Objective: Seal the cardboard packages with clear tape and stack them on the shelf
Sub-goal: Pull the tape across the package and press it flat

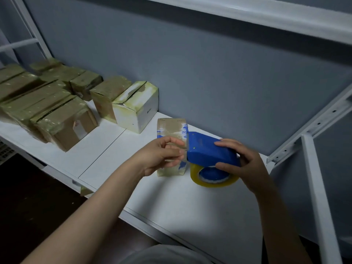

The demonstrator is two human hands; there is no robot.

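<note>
blue tape dispenser (209, 151), yellowish tape roll (213, 182), white shelf (118, 149), brown taped boxes (64, 121).

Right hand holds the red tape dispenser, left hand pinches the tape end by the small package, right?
Wrong colour: the head view shows the tape dispenser is blue. The right hand holds it and the left hand pinches the tape end by the small package.

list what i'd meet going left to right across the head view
taped brown boxes, white taped box, left hand pinching the clear tape, blue tape dispenser, right hand gripping it, white shelf upright
</note>
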